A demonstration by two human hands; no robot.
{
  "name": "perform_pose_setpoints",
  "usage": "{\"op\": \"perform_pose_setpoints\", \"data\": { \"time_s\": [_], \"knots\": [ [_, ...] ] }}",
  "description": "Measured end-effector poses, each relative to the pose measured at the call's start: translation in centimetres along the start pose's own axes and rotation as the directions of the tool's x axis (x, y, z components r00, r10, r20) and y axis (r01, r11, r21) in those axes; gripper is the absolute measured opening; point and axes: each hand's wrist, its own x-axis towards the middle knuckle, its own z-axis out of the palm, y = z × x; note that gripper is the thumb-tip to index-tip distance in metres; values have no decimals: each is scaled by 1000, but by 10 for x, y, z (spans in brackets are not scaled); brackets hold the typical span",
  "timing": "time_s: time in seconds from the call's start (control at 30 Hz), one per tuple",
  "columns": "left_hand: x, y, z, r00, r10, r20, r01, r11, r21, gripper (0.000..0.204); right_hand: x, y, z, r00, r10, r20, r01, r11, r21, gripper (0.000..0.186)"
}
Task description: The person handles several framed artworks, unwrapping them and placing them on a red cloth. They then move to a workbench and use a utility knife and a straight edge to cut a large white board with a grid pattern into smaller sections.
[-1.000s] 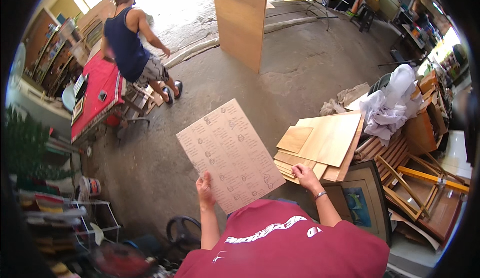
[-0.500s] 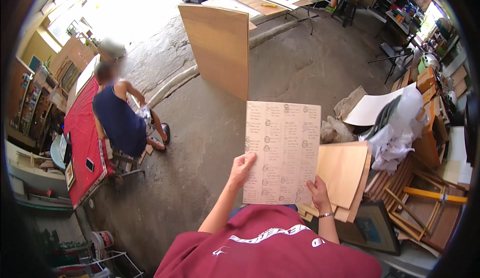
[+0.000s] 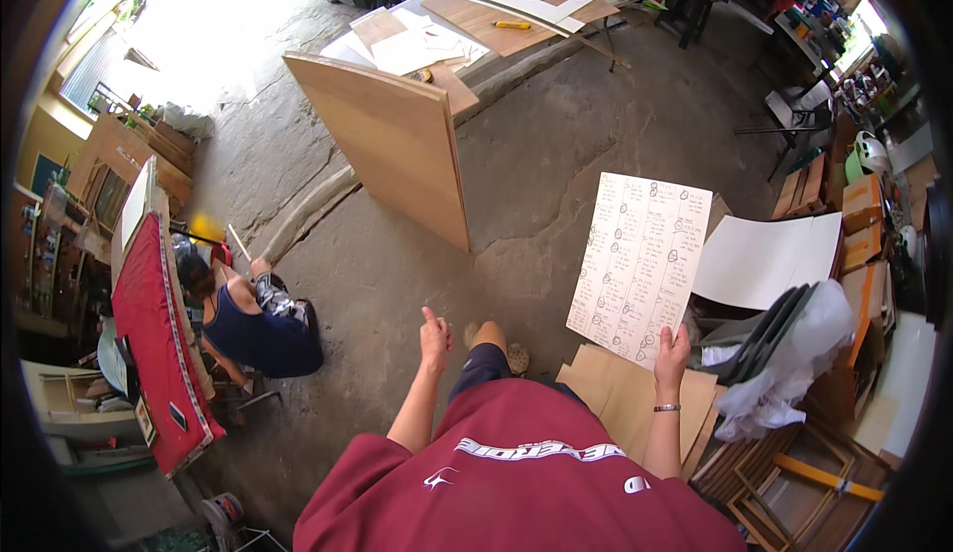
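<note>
My right hand [image 3: 671,355] grips the lower right corner of a stiff pale sheet [image 3: 635,264] covered in columns of handwritten notes, several of them circled. The sheet is held up, slightly tilted, to the right of my body. My left hand [image 3: 435,342] is raised in front of my chest with nothing in it, at least one finger stretched upward and the others partly bent. Below the sheet lie thin plywood pieces [image 3: 606,393], near my right forearm. Ahead of me a tall plywood panel [image 3: 382,140] stands on edge on the floor.
At left, a person in a dark sleeveless top [image 3: 260,339] sits bent beside a red-covered table [image 3: 159,344]. A worktable [image 3: 344,49] at the back holds cut panels and a yellow cutter [image 3: 511,25]. Wrapped chairs [image 3: 774,344] and wooden frames [image 3: 804,473] crowd the right.
My left hand has let go of the sheet, and my right hand has moved it to the right. My view has shifted. The seated person now bends lower beside the red-covered table.
</note>
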Motion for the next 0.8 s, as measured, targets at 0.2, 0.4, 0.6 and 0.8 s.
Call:
{"op": "perform_pose_setpoints", "data": {
  "time_s": [0.2,0.4,0.6,0.8],
  "knots": [
    [121,11,133,977,195,84,-212,887,409,71,82,-7,44,993,-19,-115,-7,975,-222,27],
    [238,88,266,964,-41,262,-84,890,447,48,166,-32,83,969,80,-232,-138,960,-246,29],
    [349,197,333,976,153,-157,-82,919,386,36,237,-59,106,947,101,-303,-201,926,-319,36],
    [404,204,353,772,169,-613,74,934,351,44,317,-60,144,977,132,-170,-182,928,-325,38]
  ]
}}
